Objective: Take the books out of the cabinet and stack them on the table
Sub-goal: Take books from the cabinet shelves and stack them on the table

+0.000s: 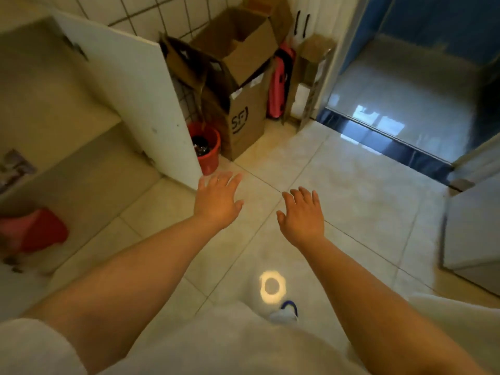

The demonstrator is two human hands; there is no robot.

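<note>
Both arms reach forward over the tiled floor (351,185). The left hand (217,201) is held palm down with its fingers straight and spread, holding nothing; its fingertips hang just short of the lower corner of a white cabinet door (130,93) that stands swung wide. The right hand (304,215) is beside it, a little lower and apart from it, fingers likewise straight and slightly fanned, also with nothing in it. Neither hand touches anything.

To the left the open cabinet (54,109) shows its pale inner shelves. At the far left edge of a shelf lies something flat with a printed cover, probably a book (15,169), but it is blurred and cut by the frame, so I cannot be sure. Below it, on the cabinet's lower level, sits a red object (35,231) whose kind I cannot make out.

Behind the door a red bucket (207,150) stands on the floor against a tall cardboard box (243,85) with open flaps and black letters on its side. A pink-red thing (280,85) leans next to the box, against the tiled wall. On the right a doorway opens onto a darker, blue-walled room (419,63). A bright ring of light (271,286) glints on the floor between the forearms, just above the person's pale clothing (230,342).
</note>
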